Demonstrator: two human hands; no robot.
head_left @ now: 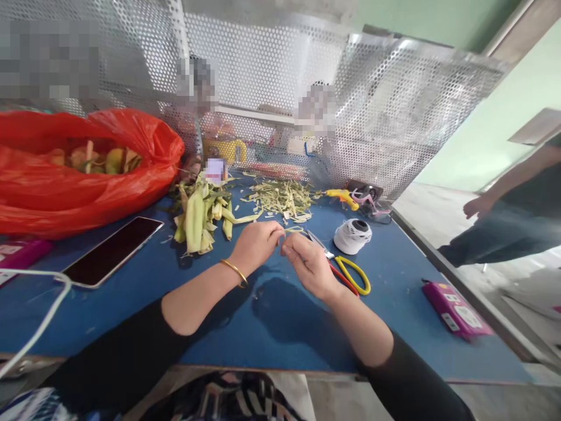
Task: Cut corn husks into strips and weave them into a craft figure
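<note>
My left hand [262, 242], with a gold bangle on its wrist, is closed in a pinch over the middle of the blue table. Close beside it, my right hand [307, 263] is curled shut, its fingertips almost touching the left ones. A thin pale-green strip of husk [294, 230] shows at the fingertips of both hands; most of it is hidden. Scissors [353, 275] with red and yellow handles lie partly behind my right hand. A bundle of green corn husks [196, 219] lies left of my hands, and a pile of shredded husk strips [284, 197] lies beyond them.
A white thread spool [352, 238], a yellow glue gun [344, 197] and a purple pack [456, 310] are at the right. At the left are a red plastic bag [87, 199] and a phone [114, 251]. A perforated metal screen [263, 64] closes the back; a person stands at the right.
</note>
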